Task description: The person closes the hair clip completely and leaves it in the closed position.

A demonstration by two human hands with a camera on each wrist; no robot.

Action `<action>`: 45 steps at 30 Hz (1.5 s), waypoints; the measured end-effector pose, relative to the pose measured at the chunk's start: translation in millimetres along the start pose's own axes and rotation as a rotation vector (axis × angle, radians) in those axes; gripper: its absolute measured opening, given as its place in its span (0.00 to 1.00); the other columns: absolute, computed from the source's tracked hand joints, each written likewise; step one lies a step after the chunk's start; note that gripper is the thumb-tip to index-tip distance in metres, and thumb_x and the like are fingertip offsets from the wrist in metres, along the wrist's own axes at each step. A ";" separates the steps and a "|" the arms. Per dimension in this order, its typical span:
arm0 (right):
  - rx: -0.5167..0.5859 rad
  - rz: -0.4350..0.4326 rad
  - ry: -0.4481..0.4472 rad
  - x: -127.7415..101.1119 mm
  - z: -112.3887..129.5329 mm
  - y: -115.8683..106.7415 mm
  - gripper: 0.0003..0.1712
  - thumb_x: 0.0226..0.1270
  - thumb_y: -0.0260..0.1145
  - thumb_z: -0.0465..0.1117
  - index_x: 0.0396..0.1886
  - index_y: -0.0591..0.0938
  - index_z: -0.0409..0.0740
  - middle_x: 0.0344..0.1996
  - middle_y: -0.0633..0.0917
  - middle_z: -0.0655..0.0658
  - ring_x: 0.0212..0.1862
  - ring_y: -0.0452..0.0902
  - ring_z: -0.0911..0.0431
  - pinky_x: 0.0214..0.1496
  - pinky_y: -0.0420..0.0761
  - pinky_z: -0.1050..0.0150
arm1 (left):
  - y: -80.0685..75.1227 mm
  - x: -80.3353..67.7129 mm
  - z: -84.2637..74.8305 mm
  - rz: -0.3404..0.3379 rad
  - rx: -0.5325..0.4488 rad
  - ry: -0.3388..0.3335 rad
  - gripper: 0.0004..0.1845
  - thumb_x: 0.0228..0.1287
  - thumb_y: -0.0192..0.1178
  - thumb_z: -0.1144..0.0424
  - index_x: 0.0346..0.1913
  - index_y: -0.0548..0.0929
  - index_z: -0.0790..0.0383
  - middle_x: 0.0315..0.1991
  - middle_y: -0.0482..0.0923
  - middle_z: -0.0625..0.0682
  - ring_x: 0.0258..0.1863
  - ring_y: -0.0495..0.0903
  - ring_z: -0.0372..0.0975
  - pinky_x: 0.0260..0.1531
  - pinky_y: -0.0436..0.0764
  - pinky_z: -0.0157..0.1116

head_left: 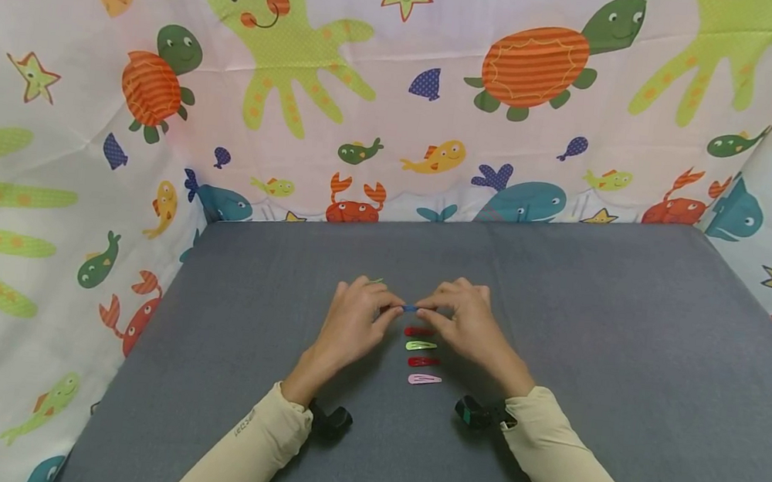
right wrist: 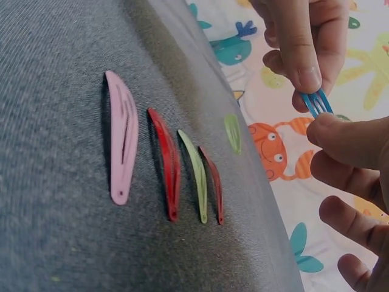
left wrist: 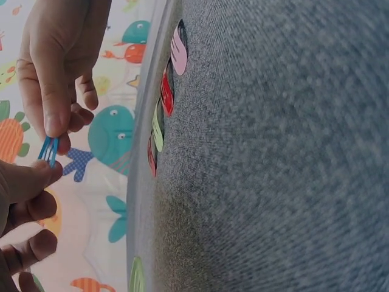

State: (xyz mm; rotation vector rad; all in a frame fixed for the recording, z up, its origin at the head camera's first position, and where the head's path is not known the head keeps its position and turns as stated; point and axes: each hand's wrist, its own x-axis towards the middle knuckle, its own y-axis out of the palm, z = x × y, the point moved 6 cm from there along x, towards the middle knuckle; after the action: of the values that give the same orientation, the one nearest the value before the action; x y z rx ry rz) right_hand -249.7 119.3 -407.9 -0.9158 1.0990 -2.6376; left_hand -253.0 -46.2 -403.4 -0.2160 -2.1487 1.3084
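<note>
Above the grey table [head_left: 626, 357] both hands hold one small blue snap hair clip [head_left: 410, 308] between them. My left hand [head_left: 397, 307] pinches its left end and my right hand [head_left: 424, 308] pinches its right end. The left wrist view shows the blue clip [left wrist: 48, 149] between the left thumb [left wrist: 30, 179] and the right hand's fingertips [left wrist: 55, 125]. In the right wrist view the blue clip [right wrist: 317, 102] sits just above the right thumb [right wrist: 340, 137]. Below the hands a row of clips lies on the table: red [head_left: 417, 332], green [head_left: 421, 345], red [head_left: 423, 362], pink [head_left: 424, 380].
Another green clip [head_left: 375, 279] lies just beyond the left hand, apart from the row. Black wrist cameras [head_left: 330, 420] [head_left: 477, 413] hang under both sleeves. A sea-animal print cloth [head_left: 370, 115] walls the table at the back and both sides.
</note>
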 end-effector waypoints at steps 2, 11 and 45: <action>0.033 0.000 -0.007 0.3 0.2 -1.4 0.05 0.61 0.76 0.39 0.37 0.93 0.48 0.29 0.88 0.52 0.38 0.76 0.51 0.46 0.57 0.52 | -1.0 0.0 -0.4 -0.014 0.004 0.022 0.04 0.66 0.69 0.57 0.40 0.92 0.48 0.33 0.87 0.41 0.32 0.71 0.36 0.34 0.60 0.38; 0.191 0.055 -0.021 2.1 -2.9 -5.6 0.05 0.62 0.75 0.38 0.38 0.93 0.48 0.29 0.88 0.54 0.37 0.74 0.48 0.45 0.57 0.55 | -7.5 0.6 -2.8 -0.065 -0.068 0.130 0.04 0.65 0.70 0.61 0.40 0.92 0.52 0.33 0.87 0.43 0.31 0.72 0.36 0.34 0.59 0.37; 0.290 0.123 -0.071 -0.1 -3.5 -6.4 0.08 0.67 0.71 0.36 0.42 0.93 0.49 0.33 0.90 0.54 0.38 0.73 0.59 0.46 0.64 0.57 | -7.9 -1.3 2.6 0.016 -0.308 0.135 0.06 0.68 0.66 0.63 0.41 0.92 0.53 0.30 0.85 0.43 0.29 0.70 0.43 0.36 0.60 0.36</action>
State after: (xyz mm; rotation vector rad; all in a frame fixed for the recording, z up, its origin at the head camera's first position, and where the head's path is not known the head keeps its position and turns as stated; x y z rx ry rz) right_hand -251.0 126.0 -405.5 -0.8449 0.7070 -2.5514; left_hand -252.0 -52.6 -398.1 -0.4338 -2.2253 0.9368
